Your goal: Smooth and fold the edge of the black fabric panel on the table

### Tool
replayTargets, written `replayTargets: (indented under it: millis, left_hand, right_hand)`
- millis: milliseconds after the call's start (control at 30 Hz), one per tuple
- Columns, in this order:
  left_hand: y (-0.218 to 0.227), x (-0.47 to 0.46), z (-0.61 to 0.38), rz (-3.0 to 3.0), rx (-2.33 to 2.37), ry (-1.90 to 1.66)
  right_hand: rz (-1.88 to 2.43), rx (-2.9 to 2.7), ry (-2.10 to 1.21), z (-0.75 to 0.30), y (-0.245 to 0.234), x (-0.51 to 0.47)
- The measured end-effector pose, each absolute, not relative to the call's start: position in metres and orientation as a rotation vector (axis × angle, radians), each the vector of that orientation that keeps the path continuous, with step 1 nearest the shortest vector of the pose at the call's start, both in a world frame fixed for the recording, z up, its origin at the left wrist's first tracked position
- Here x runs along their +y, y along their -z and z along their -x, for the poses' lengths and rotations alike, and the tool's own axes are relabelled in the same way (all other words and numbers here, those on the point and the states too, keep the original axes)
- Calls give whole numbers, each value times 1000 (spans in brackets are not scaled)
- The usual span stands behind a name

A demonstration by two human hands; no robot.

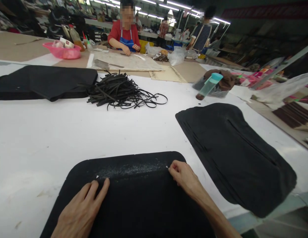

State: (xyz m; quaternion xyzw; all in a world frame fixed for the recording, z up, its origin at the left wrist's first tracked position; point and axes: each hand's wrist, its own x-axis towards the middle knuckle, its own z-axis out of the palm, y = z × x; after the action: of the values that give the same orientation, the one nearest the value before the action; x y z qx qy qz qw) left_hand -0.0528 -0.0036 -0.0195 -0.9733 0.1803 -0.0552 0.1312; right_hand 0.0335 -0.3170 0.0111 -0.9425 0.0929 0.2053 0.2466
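Note:
A black sheet of fabric or leather (144, 205) with rounded corners lies flat at the table's front edge. Across its upper part runs a whitish, shiny smeared band (129, 169), with a small white mark near each end. My left hand (80, 206) rests on the sheet, fingers stretched out and apart, their tips by the left white mark (97, 177). At the band's other end, the thumb and forefinger of my right hand (181, 173) are pinched together beside the right white mark (167, 167). Whatever lies between those fingertips is too small to make out.
Right of me lies a stack of black panels (225, 145) with a long slit. Beyond are a heap of black strips (121, 89), folded black material (44, 81), a teal-lidded bottle (209, 86) and a pink basket (62, 51). A person in red (125, 33) works opposite.

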Motion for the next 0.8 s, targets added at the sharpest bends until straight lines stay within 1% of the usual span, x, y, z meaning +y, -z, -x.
replayTargets:
  millis: [367,633,700,800]
  left_hand:
    - [14,-10,57,2822,435,139]
    - [8,-18,53,2907,315,134]
    - [6,-20,52,2916,282,163]
    - [3,-21,52,2918,272,261]
  right_hand:
    - [2629,234,-507,-30,-2,-317]
    - [3134,94,-309,-14,-2,-304]
    - [3209,45,-210,-10,-3,-302]
    - [3273,-61,25,-4,-5,-297]
